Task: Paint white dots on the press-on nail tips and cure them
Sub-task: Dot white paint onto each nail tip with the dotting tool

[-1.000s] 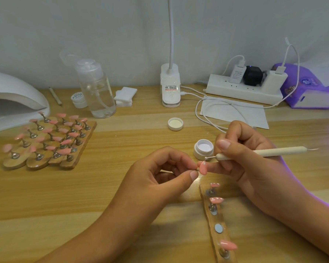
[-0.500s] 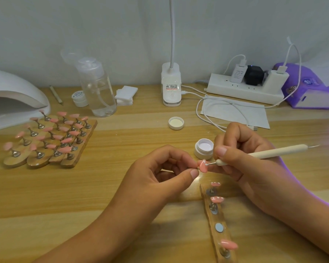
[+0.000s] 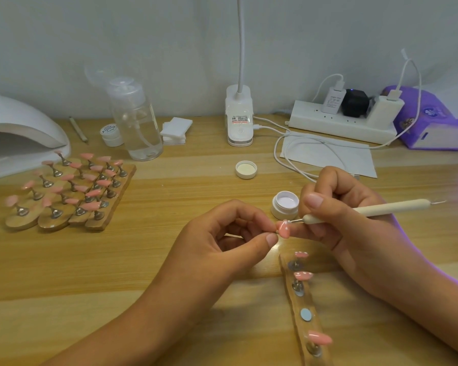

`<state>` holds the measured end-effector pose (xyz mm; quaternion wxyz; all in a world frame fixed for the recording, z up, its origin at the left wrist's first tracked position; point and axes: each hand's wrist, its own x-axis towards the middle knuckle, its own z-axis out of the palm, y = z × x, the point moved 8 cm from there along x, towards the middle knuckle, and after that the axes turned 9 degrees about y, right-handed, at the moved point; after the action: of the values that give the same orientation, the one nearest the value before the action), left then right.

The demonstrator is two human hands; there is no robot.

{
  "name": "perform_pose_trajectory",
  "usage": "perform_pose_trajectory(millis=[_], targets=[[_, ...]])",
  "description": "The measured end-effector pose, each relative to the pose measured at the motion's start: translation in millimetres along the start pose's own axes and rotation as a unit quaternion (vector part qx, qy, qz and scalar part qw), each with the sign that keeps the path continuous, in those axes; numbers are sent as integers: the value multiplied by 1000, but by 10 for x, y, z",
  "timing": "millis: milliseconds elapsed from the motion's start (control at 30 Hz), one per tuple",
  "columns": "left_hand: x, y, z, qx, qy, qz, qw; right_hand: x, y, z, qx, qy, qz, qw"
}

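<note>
Pale wood made the worktop [image 3: 90, 273], with a white wall behind it. Near the middle of the frame the left hand [image 3: 222, 239] pinched, between thumb and forefinger, the base of one pink nail tip [image 3: 284, 229] and held it above the worktop. The right hand [image 3: 339, 215] gripped a cream dotting tool [image 3: 381, 208] like a pen, and its fine metal point touched the upper end of the tip. One finger of this hand seemed to lie against the far side of the tip, which I judged a good support.

To do this step well, the point should only touch the surface and lift straight up, so that each dot comes out round. The two hands should lean on each other, because a small tremble would smear the wet gel. The open jar [image 3: 286, 204] of white gel stood just behind the point, close enough for a short dip; its lid [image 3: 246, 169] lay further up.

The tip was glossy salmon pink, long and narrow, with a few small white dots near its upper end. Below it, at the lower right, a wooden strip [image 3: 300, 303] carried two dotted tips, one bare blue pad and one plain pink tip. Many more pink tips [image 3: 72, 191] stood at the left, beside the white curing lamp [image 3: 19, 133].
</note>
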<state>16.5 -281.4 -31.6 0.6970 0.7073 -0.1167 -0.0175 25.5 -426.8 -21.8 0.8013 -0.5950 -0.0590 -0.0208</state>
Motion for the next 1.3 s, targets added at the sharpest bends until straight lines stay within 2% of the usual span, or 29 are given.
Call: perform_pose_trajectory(millis=[167,633,900,1300], targets=[[-3,-9,-1,2,-3,-2,1000,-14,-7,35,-22,-33,-12,999],[1,-13,-9,4,2,1,1000,-9,1,23,-44,-39,-35,998],[2,-25,-4,0,0,-4,1000,-2,9,27,9,-22,0,1000],[-65,30,-27,-49,4,-1,999,83,-90,-171,2,41,-42,998]])
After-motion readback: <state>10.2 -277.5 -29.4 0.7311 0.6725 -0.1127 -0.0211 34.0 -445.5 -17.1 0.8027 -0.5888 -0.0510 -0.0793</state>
